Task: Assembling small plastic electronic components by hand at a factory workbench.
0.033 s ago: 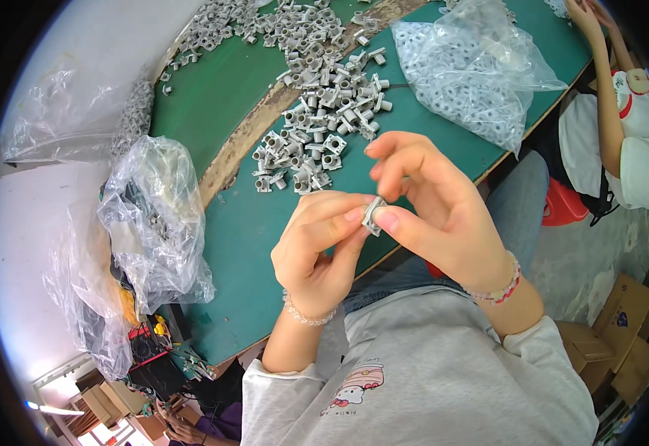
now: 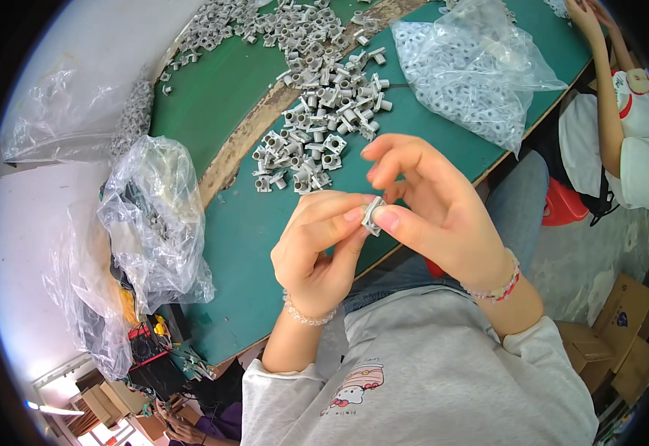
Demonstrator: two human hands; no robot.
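Your left hand (image 2: 317, 249) and your right hand (image 2: 436, 204) meet above the near edge of the green desk (image 2: 250, 215). Together they pinch one small grey square plastic part (image 2: 373, 215): your left fingers (image 2: 339, 219) press it from one side and your right thumb and first finger close on it from the other. The other right fingers are spread open above it. Just past your hands, a pile of the same grey parts (image 2: 317, 126) lies loose on the desk, and more are scattered farther back. To the right of the pile sits a clear plastic bag (image 2: 473, 67) full of small pale rings. On the left side of the desk sits another clear bag (image 2: 157, 215), crumpled, with a few grey bits showing inside. A third bag (image 2: 64, 111) lies farther left, and you cannot tell what is in it. At the far right, another person's arm (image 2: 607, 89) reaches to the desk edge.
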